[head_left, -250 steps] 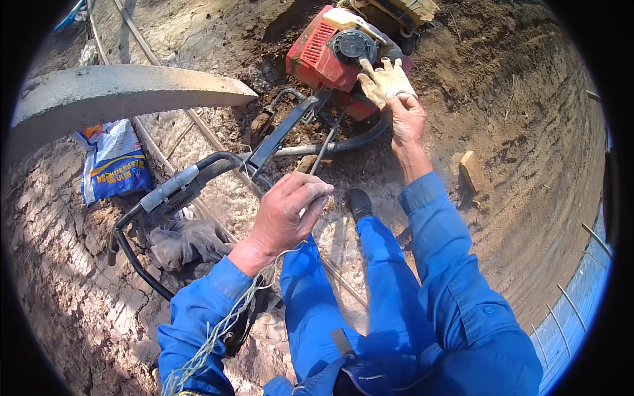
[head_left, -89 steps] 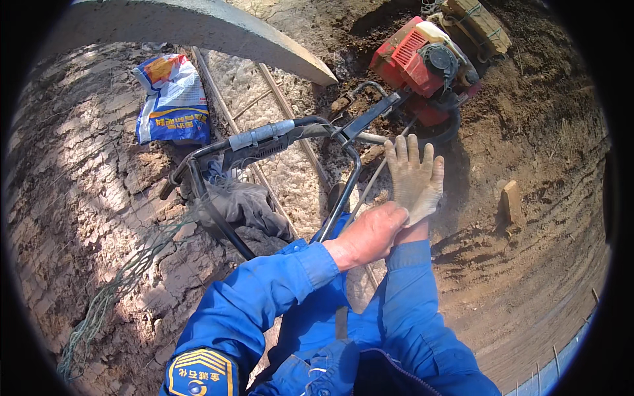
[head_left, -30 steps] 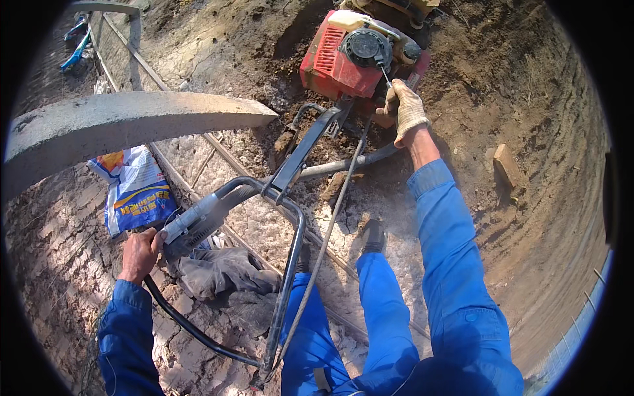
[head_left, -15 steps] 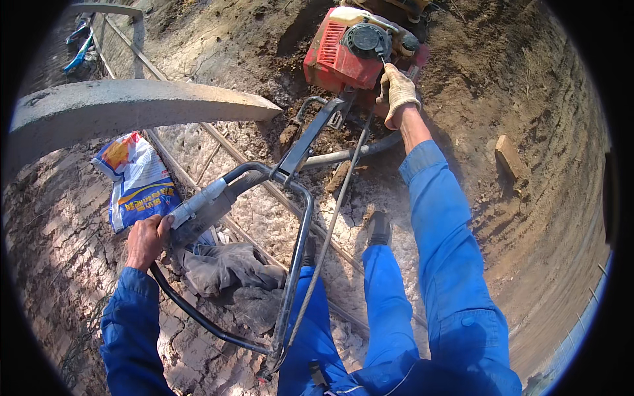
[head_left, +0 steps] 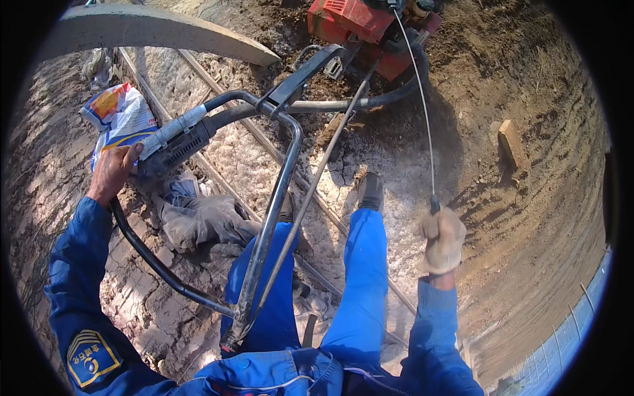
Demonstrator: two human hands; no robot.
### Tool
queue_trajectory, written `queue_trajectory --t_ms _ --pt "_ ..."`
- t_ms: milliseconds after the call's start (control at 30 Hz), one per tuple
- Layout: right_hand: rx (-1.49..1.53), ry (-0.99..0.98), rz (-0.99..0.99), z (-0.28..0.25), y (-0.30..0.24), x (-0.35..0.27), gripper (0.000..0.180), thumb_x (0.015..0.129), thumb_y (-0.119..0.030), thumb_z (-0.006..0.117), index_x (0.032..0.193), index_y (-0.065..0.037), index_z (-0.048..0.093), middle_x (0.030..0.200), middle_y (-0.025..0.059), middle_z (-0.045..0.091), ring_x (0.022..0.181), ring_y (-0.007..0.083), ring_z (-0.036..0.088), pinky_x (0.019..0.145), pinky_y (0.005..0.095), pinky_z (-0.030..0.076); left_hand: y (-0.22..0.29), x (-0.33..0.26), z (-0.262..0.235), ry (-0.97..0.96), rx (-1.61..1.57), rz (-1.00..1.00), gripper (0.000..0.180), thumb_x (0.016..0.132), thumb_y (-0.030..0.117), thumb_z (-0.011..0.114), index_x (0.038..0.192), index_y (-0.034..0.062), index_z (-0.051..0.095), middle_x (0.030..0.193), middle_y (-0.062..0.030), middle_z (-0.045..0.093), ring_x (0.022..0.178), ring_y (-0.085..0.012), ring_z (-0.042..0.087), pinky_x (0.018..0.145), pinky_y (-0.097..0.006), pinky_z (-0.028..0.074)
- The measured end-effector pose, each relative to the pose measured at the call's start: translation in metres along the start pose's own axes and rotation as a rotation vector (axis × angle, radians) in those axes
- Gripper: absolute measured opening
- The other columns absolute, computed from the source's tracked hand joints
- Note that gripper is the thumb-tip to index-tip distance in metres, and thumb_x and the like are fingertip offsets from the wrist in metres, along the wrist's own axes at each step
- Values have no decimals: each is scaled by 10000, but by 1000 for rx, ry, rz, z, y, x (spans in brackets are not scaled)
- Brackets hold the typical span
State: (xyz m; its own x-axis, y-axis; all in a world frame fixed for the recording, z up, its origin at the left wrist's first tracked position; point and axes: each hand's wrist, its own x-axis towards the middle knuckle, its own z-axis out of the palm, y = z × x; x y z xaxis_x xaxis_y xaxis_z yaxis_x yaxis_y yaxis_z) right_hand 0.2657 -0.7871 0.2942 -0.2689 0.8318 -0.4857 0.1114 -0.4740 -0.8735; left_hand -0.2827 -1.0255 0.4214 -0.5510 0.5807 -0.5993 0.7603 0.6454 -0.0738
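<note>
My gloved right hand (head_left: 444, 243) is closed on the black handle of a starter pull cord (head_left: 424, 99). The cord stretches taut up to a red engine (head_left: 356, 21) at the top of the view. With my bare left hand (head_left: 115, 168) I grip the end of the machine's handlebar (head_left: 286, 155), by a grey wrapped sleeve and a black vented housing (head_left: 188, 142). The black metal frame loops back toward my legs. A thin rod or cable (head_left: 317, 175) runs beside it to the engine.
A white, blue and orange printed bag (head_left: 125, 115) lies left, with a grey cloth (head_left: 205, 221) on cracked soil below it. A curved concrete beam (head_left: 158, 30) crosses the upper left. Long thin rails (head_left: 254, 132) run along the ground. A brick-like block (head_left: 513, 146) rests at right.
My right hand has pulled down from the engine, drawing out the cord. The engine sits higher in view, and my left hand and the handlebar have shifted left and upward.
</note>
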Motion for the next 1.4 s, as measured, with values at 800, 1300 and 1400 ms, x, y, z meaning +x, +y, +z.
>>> queue_trajectory --t_ms 800,1300,1400 --pt "-750 291 66 28 98 -82 565 944 -225 763 1441 -7 607 1312 243 645 1138 403 641 960 493 549 206 74 129 156 -151 287 476 1030 438 683 940 -29 703 755 -278 683 734 -466 698 679 -539 521" --pt "-396 489 227 66 101 -153 865 803 -149 909 1542 -25 476 1502 212 543 1362 325 565 1132 442 478 182 102 120 -54 -280 276 495 1059 458 618 1000 -27 695 933 -316 735 920 -504 728 821 -573 572" --pt "-341 448 -102 67 107 -156 840 815 -83 884 1546 -30 475 1342 121 612 1139 220 634 960 357 559 172 113 107 17 -268 263 490 1056 452 627 1004 -28 712 954 -312 739 945 -497 729 830 -556 576"
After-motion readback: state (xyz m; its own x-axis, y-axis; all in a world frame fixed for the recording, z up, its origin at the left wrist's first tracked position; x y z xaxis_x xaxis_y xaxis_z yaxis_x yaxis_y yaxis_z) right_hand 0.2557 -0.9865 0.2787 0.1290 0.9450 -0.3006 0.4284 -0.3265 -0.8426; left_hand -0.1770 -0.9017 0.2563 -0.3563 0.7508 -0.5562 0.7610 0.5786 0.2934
